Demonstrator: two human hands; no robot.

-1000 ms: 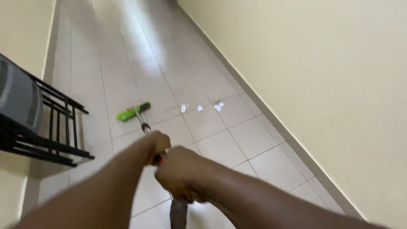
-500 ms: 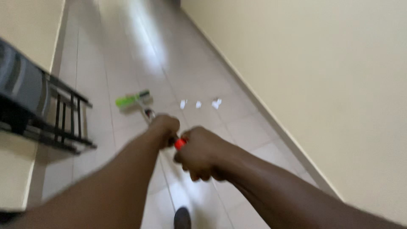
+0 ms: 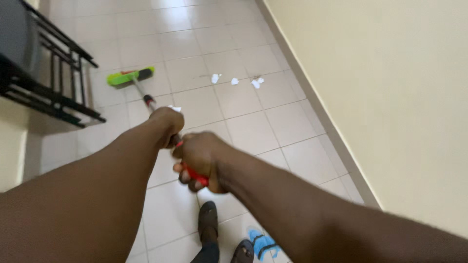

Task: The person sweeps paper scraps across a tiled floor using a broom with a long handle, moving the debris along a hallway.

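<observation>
across the middle of the frame, both bare arms are reaching forward over a pale tiled floor (image 3: 292, 131). the left hand (image 3: 166, 125) is wrapping around the shaft of a broom (image 3: 146, 100), its grip clenched on the handle further down. the right hand (image 3: 197, 158) is sitting just behind it, nearer the camera, its grip clenched on the red end of the same handle, with red showing between the fingers. the two hands are lying just beside each other, almost touching.

the broom handle is running from the hands toward the upper left of the frame, where the green broom head (image 3: 130, 76) is resting on the floor. to the right of the broom head, in the upper middle of the frame, small white paper scraps (image 3: 235, 80) are lying scattered on the tiles, well apart from the head.

a black metal chair (image 3: 41, 68) is standing at the upper left, near the broom head. a cream wall (image 3: 390, 97) is filling the right side. at the bottom middle, dark sandals (image 3: 208, 219) and a blue slipper (image 3: 261, 243) are showing on the floor below the hands.
</observation>
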